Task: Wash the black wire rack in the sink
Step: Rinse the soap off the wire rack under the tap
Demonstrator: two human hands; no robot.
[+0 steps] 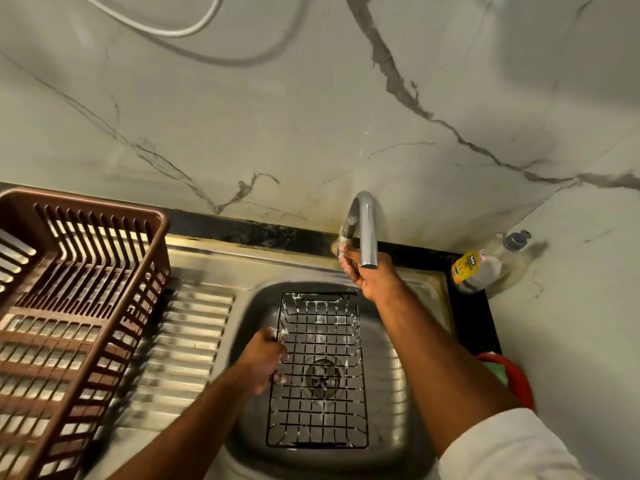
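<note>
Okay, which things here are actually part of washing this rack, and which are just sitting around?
In use: black wire rack, sink, tap, left hand gripping the rack, right hand at the tap.

Lying about: brown dish drainer, soap bottle, red-green item.

The steel sink [420, 344] at lower centre holds the soapy black wire rack [318, 372]; a brown dish basket [157, 244] sits on its ribbed drainboard [187, 344] at left.

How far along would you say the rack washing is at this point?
Soaping looks done: white suds cling to the rack lying in the sink. In hand: the left hand grips its edge while the right hand reaches the tap base. No water shows, so rinsing remains.
</note>
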